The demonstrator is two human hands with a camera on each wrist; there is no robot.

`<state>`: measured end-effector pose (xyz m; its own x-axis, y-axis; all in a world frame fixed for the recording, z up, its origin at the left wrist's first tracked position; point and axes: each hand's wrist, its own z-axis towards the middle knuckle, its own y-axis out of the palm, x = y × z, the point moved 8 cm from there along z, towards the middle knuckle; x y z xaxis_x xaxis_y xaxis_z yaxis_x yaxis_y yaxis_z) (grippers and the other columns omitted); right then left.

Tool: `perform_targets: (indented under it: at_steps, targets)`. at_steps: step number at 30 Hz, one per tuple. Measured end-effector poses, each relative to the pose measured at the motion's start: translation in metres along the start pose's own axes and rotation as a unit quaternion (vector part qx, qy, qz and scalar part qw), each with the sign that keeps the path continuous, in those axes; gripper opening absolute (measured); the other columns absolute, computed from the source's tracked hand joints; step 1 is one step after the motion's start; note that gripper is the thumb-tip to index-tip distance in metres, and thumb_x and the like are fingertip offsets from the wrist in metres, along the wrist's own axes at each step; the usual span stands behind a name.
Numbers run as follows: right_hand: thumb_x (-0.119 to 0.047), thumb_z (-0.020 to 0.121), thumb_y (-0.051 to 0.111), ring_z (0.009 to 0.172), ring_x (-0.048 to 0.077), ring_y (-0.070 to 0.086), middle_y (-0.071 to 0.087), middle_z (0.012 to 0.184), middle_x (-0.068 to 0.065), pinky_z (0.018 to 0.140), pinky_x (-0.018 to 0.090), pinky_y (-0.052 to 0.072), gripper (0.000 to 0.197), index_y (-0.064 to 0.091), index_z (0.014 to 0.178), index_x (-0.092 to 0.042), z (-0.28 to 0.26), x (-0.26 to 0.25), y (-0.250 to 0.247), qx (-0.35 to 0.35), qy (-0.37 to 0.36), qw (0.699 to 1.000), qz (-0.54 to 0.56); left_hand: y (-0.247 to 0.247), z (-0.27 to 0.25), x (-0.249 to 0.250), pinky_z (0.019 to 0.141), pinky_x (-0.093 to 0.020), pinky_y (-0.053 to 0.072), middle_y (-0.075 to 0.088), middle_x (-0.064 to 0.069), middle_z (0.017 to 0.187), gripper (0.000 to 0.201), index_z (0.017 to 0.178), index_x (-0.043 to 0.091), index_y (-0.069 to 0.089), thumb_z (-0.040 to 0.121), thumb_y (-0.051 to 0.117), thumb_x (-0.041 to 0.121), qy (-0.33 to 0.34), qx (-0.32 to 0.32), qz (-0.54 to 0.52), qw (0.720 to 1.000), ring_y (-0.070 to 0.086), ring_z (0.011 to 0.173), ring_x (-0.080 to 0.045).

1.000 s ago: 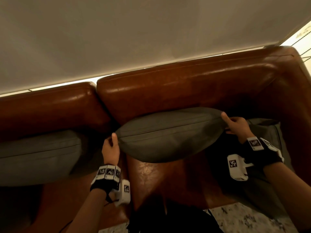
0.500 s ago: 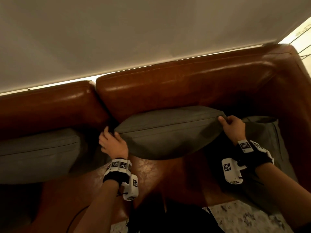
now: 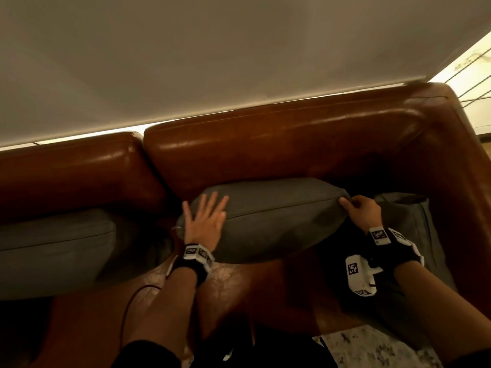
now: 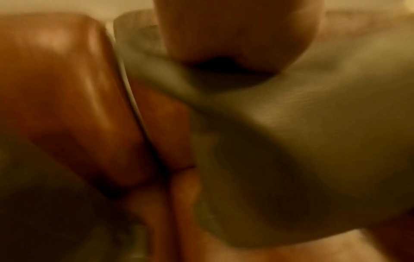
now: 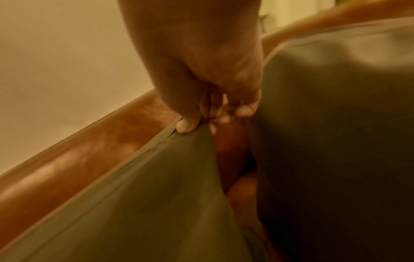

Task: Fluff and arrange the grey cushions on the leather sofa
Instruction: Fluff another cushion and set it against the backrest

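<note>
Three grey cushions sit on the leather sofa [image 3: 279, 144]. The middle cushion [image 3: 279, 221] leans against the backrest. The right hand [image 3: 362, 209] pinches its corner; the left hand [image 3: 204, 221], curled earlier, now lies spread flat on it.

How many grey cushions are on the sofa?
3: middle cushion between both hands, left cushion against the backrest, right cushion in the sofa corner. More could be out of view.
</note>
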<state>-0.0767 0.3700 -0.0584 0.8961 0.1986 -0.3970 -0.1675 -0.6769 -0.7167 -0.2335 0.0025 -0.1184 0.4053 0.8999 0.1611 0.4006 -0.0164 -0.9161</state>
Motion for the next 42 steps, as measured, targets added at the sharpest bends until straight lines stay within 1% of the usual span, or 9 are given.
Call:
perform_targets:
  at_steps: [3,6,13,18,24,31,36,40,42]
  targets:
    - [-0.034,0.091,0.056,0.11,0.036,0.055,0.061,0.115,0.021,0.087,0.035,0.041,0.041,0.058,0.113,0.001,0.007,-0.015,0.007,-0.028,0.008,0.999,0.041,-0.015,-0.017,-0.078,0.114,-0.057,0.01,0.029,-0.013,0.152,0.048,0.145,0.021,0.029,0.099,0.023,0.035,-0.183,0.048,-0.102,0.977,0.024,0.142,-0.032]
    - [-0.048,0.083,0.059,0.104,0.032,0.06,0.065,0.113,0.014,0.097,0.044,0.047,0.045,0.063,0.105,-0.008,0.015,-0.02,0.011,-0.053,0.065,0.981,0.173,-0.025,-0.027,-0.097,0.104,-0.046,0.033,0.045,-0.024,0.135,0.046,0.13,0.003,0.049,0.099,0.034,0.033,-0.278,0.084,-0.306,0.907,0.043,0.126,-0.039]
    - [-0.032,0.084,0.067,0.093,0.03,0.061,0.064,0.082,0.008,0.086,0.043,0.051,0.021,0.061,0.074,-0.015,0.019,-0.028,0.008,-0.013,0.05,0.967,0.248,-0.04,-0.015,-0.105,0.096,-0.04,0.047,0.066,-0.017,0.112,0.035,0.107,0.006,0.067,0.086,0.062,0.033,-0.34,0.092,-0.476,0.806,0.058,0.108,-0.033]
    - [-0.033,0.082,0.07,0.101,0.033,0.062,0.065,0.106,0.018,0.093,0.049,0.05,0.038,0.064,0.104,-0.002,0.019,-0.023,0.01,-0.01,0.063,0.964,0.258,-0.046,-0.015,-0.097,0.093,-0.037,0.045,0.066,-0.015,0.112,0.032,0.106,0.008,0.067,0.086,0.062,0.032,-0.321,0.124,-0.479,0.808,0.059,0.106,-0.029]
    - [-0.051,0.089,0.051,0.106,0.022,0.055,0.059,0.111,0.005,0.083,0.037,0.047,0.045,0.056,0.113,-0.013,-0.005,-0.001,0.014,-0.106,0.07,0.951,0.28,-0.012,-0.054,-0.107,0.1,-0.046,0.046,0.057,-0.004,0.123,0.056,0.122,0.017,0.056,0.084,0.051,0.058,-0.361,0.073,-0.557,0.744,0.054,0.113,-0.023]
    - [-0.051,0.084,0.06,0.105,0.025,0.057,0.062,0.105,0.006,0.088,0.033,0.041,0.051,0.065,0.107,-0.006,0.019,-0.057,0.021,-0.085,-0.044,0.995,0.039,-0.018,-0.059,-0.092,0.088,-0.044,0.051,0.057,-0.012,0.115,0.046,0.121,0.01,0.054,0.095,0.038,0.045,-0.351,0.043,-0.511,0.783,0.056,0.105,-0.031]
    - [-0.042,0.084,0.065,0.114,0.035,0.054,0.062,0.12,0.013,0.099,0.041,0.042,0.04,0.067,0.106,-0.008,0.041,-0.073,0.034,-0.06,-0.025,0.998,-0.024,-0.039,-0.056,-0.096,0.096,-0.04,0.037,0.056,-0.026,0.121,0.044,0.117,-0.003,0.054,0.099,0.035,0.032,-0.323,0.037,-0.396,0.859,0.05,0.116,-0.04]
    - [-0.048,0.086,0.058,0.112,0.035,0.053,0.064,0.109,0.006,0.11,0.055,0.016,0.033,0.066,0.097,-0.018,0.037,-0.082,0.028,-0.001,-0.05,0.996,-0.074,-0.05,-0.052,-0.089,0.096,-0.041,0.037,0.055,-0.028,0.121,0.045,0.117,-0.005,0.053,0.1,0.034,0.033,-0.33,0.051,-0.387,0.859,0.049,0.116,-0.04]
    - [-0.051,0.09,0.052,0.113,0.036,0.052,0.064,0.113,0.01,0.107,0.055,0.02,0.041,0.065,0.105,-0.015,0.03,-0.079,0.02,-0.002,-0.079,0.995,-0.067,-0.05,-0.051,-0.091,0.095,-0.042,0.036,0.055,-0.029,0.12,0.047,0.114,-0.006,0.054,0.1,0.032,0.033,-0.333,0.051,-0.388,0.858,0.049,0.115,-0.041]
